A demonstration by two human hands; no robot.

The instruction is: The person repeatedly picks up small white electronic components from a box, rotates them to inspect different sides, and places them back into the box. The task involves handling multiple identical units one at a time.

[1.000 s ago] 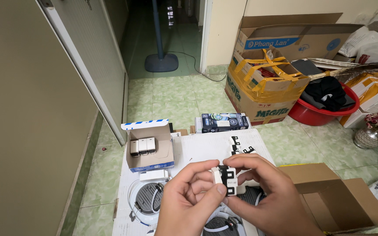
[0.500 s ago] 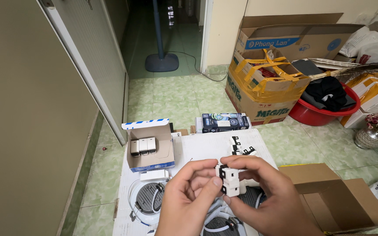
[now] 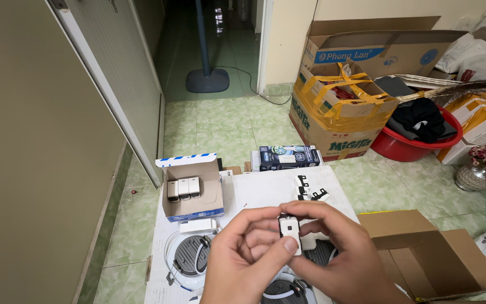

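Note:
Both of my hands hold one small white switch module (image 3: 289,228) with a black face, above a white sheet (image 3: 265,188) on the floor. My left hand (image 3: 248,256) pinches it from the left, thumb against its lower edge. My right hand (image 3: 333,253) wraps it from the right and top. Left of the hands stands a small open cardboard box (image 3: 192,197) with three white switch modules (image 3: 183,187) in a row. Round black downlights (image 3: 189,256) with white cables lie under my hands. Small black-and-white parts (image 3: 309,191) lie just beyond my fingers.
A dark blue carton (image 3: 288,156) lies at the sheet's far edge. An open brown box (image 3: 423,247) sits to the right. Taped cardboard boxes (image 3: 338,112), a red basin (image 3: 423,141) with dark cloth, a flower vase (image 3: 479,169) stand further right. A wall and door frame (image 3: 113,112) run along the left; a fan base (image 3: 207,80) stands in the doorway.
The switch module has been turned in my fingers and now sits more upright between both hands. My hands stay close together over the sheet.

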